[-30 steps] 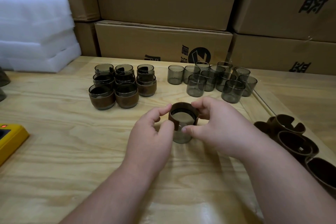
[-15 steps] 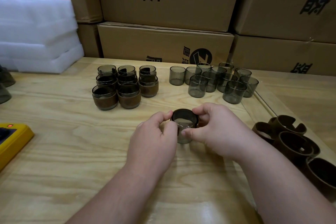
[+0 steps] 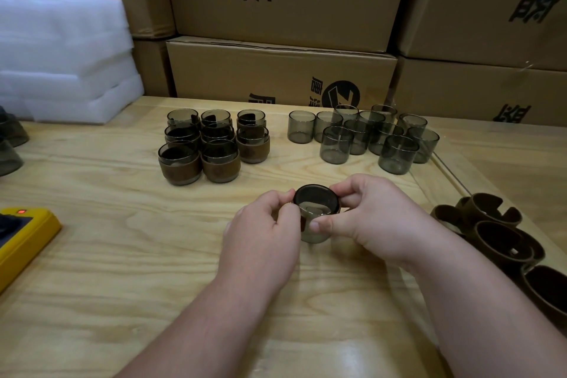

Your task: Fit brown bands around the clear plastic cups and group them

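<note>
A clear smoky cup [image 3: 314, 232] stands on the wooden table [image 3: 107, 255] at the middle, with a brown band [image 3: 316, 196] around its upper part. My left hand [image 3: 264, 233] pinches the band from the left, and my right hand [image 3: 368, 218] pinches it from the right, thumb across the cup's front. A group of several banded cups [image 3: 211, 144] stands at the back left. Several bare clear cups [image 3: 365, 135] stand at the back right. Loose brown bands [image 3: 497, 233] lie in a pile at the right edge.
Stacked cardboard boxes [image 3: 282, 70] wall off the back of the table. White foam sheets [image 3: 61, 61] are piled at the back left. A yellow device [image 3: 21, 236] lies at the left edge. Dark cups [image 3: 9, 144] show partly at the far left.
The band has slid lower over the cup's rim while both hands keep hold. The hands closed in a little around the cup; the view shifted slightly.
</note>
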A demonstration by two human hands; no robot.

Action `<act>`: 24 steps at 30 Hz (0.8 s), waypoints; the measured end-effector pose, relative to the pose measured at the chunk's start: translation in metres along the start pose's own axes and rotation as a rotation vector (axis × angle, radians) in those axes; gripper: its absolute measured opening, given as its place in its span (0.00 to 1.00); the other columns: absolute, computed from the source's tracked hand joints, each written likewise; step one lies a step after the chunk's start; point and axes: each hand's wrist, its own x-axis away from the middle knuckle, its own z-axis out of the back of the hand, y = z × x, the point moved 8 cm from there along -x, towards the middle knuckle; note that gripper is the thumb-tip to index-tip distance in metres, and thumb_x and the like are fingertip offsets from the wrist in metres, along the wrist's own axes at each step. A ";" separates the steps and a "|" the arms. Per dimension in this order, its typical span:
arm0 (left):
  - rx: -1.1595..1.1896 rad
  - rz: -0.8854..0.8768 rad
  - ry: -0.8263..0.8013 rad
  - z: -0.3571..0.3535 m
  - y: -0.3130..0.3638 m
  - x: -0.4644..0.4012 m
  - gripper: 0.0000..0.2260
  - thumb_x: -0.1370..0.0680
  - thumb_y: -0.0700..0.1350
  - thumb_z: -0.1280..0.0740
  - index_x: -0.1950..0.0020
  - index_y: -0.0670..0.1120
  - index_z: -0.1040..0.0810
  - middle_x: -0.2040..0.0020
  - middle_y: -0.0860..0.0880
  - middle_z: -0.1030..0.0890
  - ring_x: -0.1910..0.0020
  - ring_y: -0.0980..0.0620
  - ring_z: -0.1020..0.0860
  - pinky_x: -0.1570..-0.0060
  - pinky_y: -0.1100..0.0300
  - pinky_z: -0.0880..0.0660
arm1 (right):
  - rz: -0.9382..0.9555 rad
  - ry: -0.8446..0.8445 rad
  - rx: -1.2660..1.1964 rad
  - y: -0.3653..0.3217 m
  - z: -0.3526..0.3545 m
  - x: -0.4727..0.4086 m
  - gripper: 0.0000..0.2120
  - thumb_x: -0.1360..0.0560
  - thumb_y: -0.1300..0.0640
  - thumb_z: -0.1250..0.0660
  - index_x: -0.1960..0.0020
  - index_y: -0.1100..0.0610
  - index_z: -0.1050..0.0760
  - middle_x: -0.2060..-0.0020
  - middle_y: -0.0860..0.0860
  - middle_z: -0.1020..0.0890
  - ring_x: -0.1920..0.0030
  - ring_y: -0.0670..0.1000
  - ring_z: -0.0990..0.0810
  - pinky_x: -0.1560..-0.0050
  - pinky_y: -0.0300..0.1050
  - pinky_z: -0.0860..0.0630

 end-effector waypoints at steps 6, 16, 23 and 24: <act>-0.023 0.005 -0.016 0.000 0.000 0.001 0.16 0.27 0.55 0.43 0.51 0.59 0.16 0.62 0.61 0.16 0.53 0.53 0.19 0.42 0.45 0.23 | -0.014 -0.065 -0.077 0.005 -0.004 -0.001 0.41 0.56 0.41 0.16 0.45 0.50 0.21 0.55 0.46 0.12 0.50 0.50 0.13 0.39 0.57 0.21; -0.071 -0.009 -0.027 0.000 0.005 0.003 0.19 0.28 0.56 0.44 0.47 0.59 0.15 0.57 0.61 0.15 0.49 0.57 0.19 0.39 0.47 0.24 | -0.013 -0.093 -0.113 0.008 -0.006 0.001 0.27 0.41 0.50 0.14 0.46 0.49 0.21 0.59 0.46 0.12 0.60 0.43 0.15 0.65 0.39 0.26; -0.282 -0.100 -0.015 -0.001 0.012 0.005 0.31 0.26 0.68 0.52 0.31 0.60 0.22 0.42 0.56 0.17 0.37 0.50 0.25 0.33 0.46 0.30 | 0.114 0.134 -0.152 0.008 -0.017 0.002 0.19 0.32 0.43 0.19 0.48 0.46 0.24 0.54 0.42 0.14 0.56 0.42 0.16 0.59 0.41 0.23; -0.255 -0.099 -0.013 0.001 0.012 0.004 0.31 0.25 0.69 0.51 0.30 0.61 0.22 0.43 0.56 0.17 0.39 0.51 0.23 0.35 0.47 0.28 | 0.150 0.152 -0.163 0.006 -0.018 0.002 0.17 0.31 0.43 0.21 0.48 0.45 0.23 0.55 0.41 0.15 0.59 0.41 0.17 0.61 0.39 0.24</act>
